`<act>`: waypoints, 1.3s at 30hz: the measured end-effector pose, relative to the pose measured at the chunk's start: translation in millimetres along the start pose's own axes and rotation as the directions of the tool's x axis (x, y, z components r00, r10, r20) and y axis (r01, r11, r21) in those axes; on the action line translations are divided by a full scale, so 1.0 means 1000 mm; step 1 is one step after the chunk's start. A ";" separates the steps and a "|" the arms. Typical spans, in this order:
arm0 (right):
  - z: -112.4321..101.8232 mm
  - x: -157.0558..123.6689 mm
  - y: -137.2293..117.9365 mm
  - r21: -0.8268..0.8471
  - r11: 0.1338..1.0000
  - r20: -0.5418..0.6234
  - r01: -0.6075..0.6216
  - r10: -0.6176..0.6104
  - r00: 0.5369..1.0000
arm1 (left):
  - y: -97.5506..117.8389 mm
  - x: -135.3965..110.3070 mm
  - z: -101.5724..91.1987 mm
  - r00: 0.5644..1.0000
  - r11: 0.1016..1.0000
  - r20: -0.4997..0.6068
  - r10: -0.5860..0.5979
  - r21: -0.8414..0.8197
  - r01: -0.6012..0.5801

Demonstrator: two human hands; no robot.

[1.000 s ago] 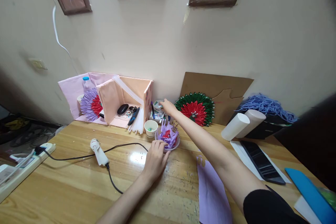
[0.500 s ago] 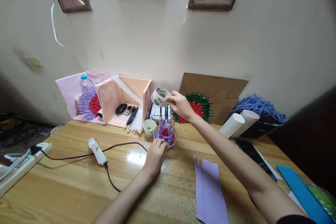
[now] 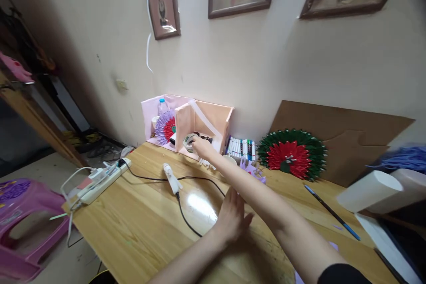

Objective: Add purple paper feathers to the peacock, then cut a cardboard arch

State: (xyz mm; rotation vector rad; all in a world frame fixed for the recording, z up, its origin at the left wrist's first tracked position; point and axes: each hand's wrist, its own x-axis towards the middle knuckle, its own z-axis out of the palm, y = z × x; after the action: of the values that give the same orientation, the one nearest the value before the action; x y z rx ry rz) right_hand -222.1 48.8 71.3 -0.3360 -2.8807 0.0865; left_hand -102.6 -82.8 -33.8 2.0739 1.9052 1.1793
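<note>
My right hand (image 3: 201, 146) reaches far across the wooden table (image 3: 140, 226) and grips a roll of tape (image 3: 189, 142) at the open front of the pink cardboard box (image 3: 213, 120). My left hand (image 3: 233, 217) hovers over the table near the black cord (image 3: 186, 217), fingers stretched out and holding nothing. A white glue gun (image 3: 170, 177) lies on the table left of my right forearm. Behind that forearm, the paper cup (image 3: 229, 159) and the bowl of purple paper pieces (image 3: 253, 169) are partly hidden.
A set of markers (image 3: 241, 146) leans by the wall beside a red and green fan ornament (image 3: 293, 155) and brown cardboard (image 3: 349, 128). A power strip (image 3: 103, 175) sits at the table's left edge above a pink stool (image 3: 23, 217). A blue pencil (image 3: 333, 213) lies right.
My right hand picked the tape roll up from beside the markers and carried it left to the pink box. My left hand left the bowl and drew back. The view swung left.
</note>
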 end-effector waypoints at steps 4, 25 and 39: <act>0.025 0.011 -0.004 -0.004 1.000 0.047 0.024 -0.023 0.999 | -0.003 -0.016 -0.001 0.998 1.000 0.053 -0.019 -0.009 0.019; -0.069 -0.144 0.039 0.221 0.967 -0.076 -0.123 0.143 0.987 | 0.004 -0.020 -0.018 0.999 1.000 0.031 0.007 -0.026 -0.006; -0.053 -0.488 0.107 0.326 0.385 -0.020 -0.864 0.916 0.400 | 0.040 0.032 0.040 0.994 0.989 0.059 0.096 0.107 -0.102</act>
State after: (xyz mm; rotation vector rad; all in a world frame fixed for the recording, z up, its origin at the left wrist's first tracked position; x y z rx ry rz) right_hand 275.2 40.1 1.8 -1.7173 -2.0642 0.5844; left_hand -48.9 -46.8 -25.5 2.2562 1.9044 1.0471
